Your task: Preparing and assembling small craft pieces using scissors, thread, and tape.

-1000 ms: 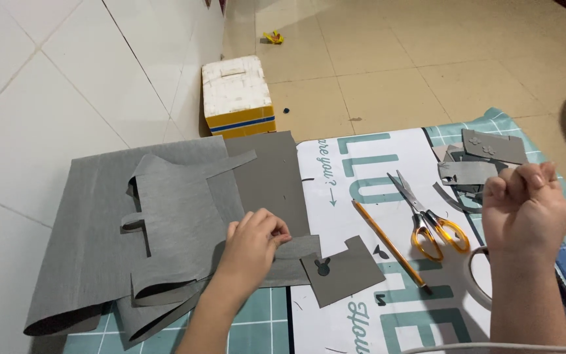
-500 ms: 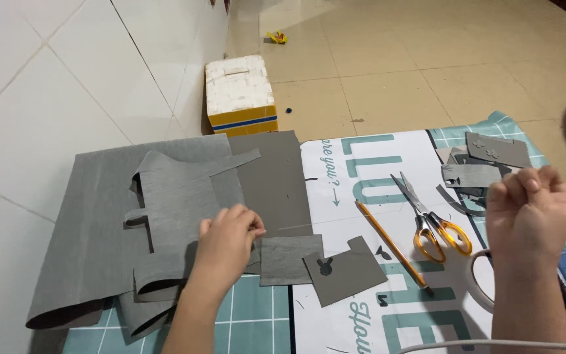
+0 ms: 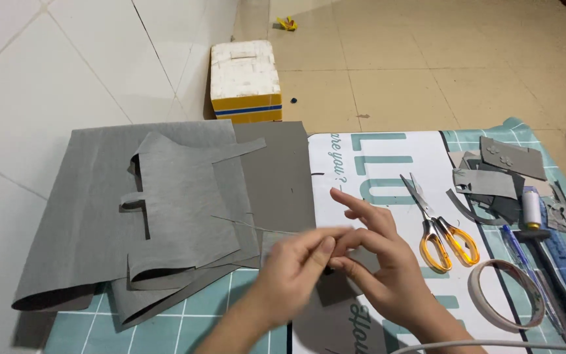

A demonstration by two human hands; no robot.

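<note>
At the lower centre of the frame, the left hand [image 3: 296, 275] and right hand [image 3: 378, 262] pinch a thin thread [image 3: 250, 224] together over the small grey cut fabric piece [image 3: 335, 288], and I think the thread may slip free because the grip is only at the fingertips.

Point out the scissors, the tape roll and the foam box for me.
scissors [image 3: 437, 226]: head view, on the blades just above the orange handles.
tape roll [image 3: 492, 313]: head view, on its left rim.
foam box [image 3: 244, 72]: head view, on its white lid.
</note>
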